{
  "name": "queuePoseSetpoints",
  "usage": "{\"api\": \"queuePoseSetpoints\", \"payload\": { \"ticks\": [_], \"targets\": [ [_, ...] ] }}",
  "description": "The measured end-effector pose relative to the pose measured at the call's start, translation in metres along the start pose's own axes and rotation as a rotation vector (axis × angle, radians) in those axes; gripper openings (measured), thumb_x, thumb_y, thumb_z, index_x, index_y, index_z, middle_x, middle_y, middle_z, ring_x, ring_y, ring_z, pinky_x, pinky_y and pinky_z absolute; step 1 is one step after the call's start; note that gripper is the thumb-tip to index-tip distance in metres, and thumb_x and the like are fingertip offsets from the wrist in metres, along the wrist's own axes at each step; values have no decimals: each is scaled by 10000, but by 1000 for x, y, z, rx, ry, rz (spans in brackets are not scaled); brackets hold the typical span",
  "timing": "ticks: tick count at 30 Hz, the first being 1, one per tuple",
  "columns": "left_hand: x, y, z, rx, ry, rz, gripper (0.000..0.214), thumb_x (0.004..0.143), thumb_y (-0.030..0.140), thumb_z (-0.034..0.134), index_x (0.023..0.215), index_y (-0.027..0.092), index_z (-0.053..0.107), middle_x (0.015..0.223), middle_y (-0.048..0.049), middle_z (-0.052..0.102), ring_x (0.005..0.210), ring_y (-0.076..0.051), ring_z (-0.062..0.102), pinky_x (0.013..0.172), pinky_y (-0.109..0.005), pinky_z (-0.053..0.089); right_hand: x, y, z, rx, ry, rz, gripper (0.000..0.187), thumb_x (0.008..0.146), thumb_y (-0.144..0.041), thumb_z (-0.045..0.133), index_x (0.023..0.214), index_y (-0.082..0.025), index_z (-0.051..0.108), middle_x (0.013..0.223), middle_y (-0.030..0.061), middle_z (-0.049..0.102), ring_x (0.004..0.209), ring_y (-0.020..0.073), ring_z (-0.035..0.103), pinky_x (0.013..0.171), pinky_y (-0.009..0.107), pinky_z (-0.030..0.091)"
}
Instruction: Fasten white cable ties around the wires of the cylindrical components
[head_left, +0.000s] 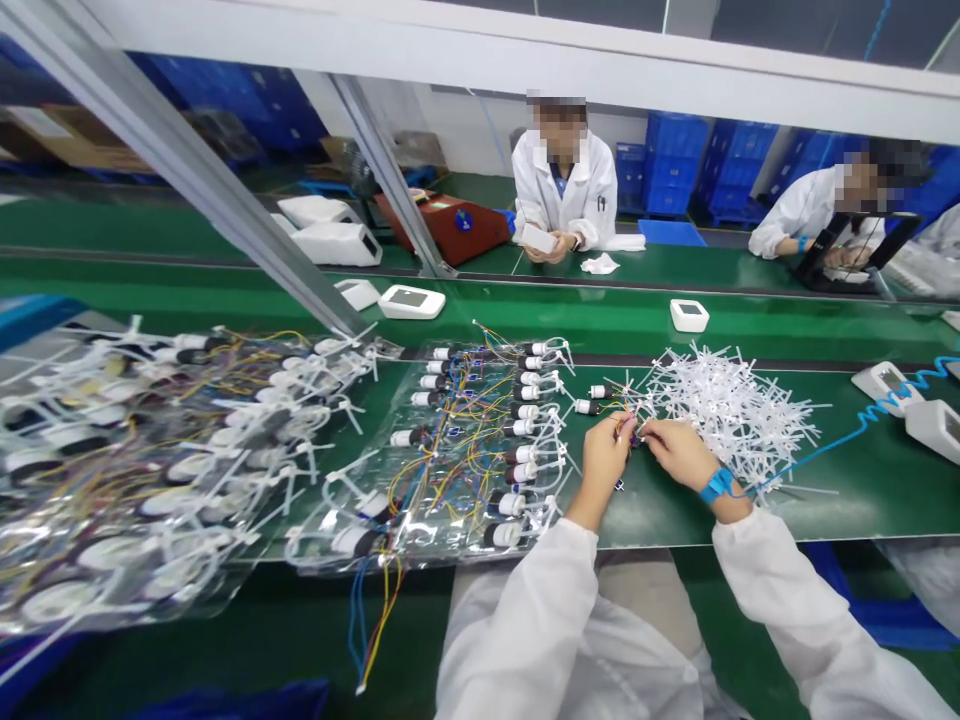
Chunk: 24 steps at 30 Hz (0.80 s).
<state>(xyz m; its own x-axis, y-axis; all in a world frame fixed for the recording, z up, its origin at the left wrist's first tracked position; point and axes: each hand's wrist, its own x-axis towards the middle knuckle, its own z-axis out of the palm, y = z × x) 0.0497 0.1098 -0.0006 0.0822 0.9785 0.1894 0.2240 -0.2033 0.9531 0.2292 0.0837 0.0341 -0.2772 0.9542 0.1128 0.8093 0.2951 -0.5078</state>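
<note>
My left hand [606, 455] is closed around a bundle of thin coloured wires [628, 425]. Close beside it, the fingers of my right hand [681, 450] are pinched at the same bundle; what exactly sits between them is too small to make out. Two white-and-black cylindrical parts [587, 407] lie just beyond my left hand, seemingly on the wires' far end. Below the hands a small dark connector piece [619, 485] shows on the green bench. Right behind my right hand spreads a heap of white cable ties [731, 415].
Left of my hands, similar wired cylinders lie in rows on clear plastic trays [450, 520]; a blurred stack [135, 470] stands farther left. A blue coiled cord [847, 435] runs to my wrist strap [718, 486]. White devices [412, 301] sit on the conveyor [540, 312]. Co-workers [566, 180] sit opposite.
</note>
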Motion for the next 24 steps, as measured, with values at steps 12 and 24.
{"api": "queuePoseSetpoints", "payload": {
  "ticks": [12, 24],
  "targets": [
    [3, -3, 4, -83, 46, -33, 233, 1030, 389, 655, 1046, 223, 817, 860, -38, 816, 774, -204, 744, 774, -282, 552, -28, -22, 7, 35, 122, 128, 300, 1091, -205, 474, 1206, -261, 744, 1111, 86, 846, 1032, 286, 808, 977, 419, 596],
    [3, -7, 4, -161, 8, 28, 247, 1033, 439, 665, 998, 253, 823, 844, -29, 798, 827, -223, 748, 794, -303, 574, -29, -14, 48, 114, 358, 207, 353, 1051, -272, 488, 1249, -252, 779, 1205, 107, 836, 1115, 331, 769, 1031, 529, 604]
  ]
}}
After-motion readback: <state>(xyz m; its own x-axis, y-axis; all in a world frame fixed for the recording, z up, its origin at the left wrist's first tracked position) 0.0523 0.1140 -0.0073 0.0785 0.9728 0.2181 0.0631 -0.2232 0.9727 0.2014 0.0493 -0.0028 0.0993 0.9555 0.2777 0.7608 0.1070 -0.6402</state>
